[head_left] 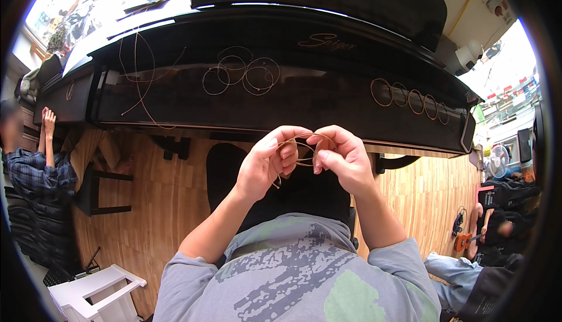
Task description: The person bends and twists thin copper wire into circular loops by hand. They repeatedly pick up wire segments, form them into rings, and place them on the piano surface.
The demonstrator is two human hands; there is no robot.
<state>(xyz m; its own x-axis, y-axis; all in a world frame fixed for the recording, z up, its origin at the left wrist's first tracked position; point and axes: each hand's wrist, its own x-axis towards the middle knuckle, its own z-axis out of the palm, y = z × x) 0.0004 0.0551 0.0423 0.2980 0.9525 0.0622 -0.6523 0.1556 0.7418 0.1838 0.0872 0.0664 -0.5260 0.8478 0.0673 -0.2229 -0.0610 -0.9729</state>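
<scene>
Fingers (288,152) of left hand (259,169) and right hand (348,159) pinch a thin, looped gold-coloured wire (305,145), so I figure one sloppy grip could spring it into tangles.

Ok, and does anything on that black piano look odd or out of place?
Yes, slightly: toward the left, thin string sprawls in loose, crossing curves over the black piano, unlike the neat coils to its right. Nothing there looks spilled.

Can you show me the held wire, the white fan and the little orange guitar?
Held wire (304,144): head view, on a strand near its middle.
White fan (498,161): head view, on its round front.
Little orange guitar (462,242): head view, on its body.
</scene>
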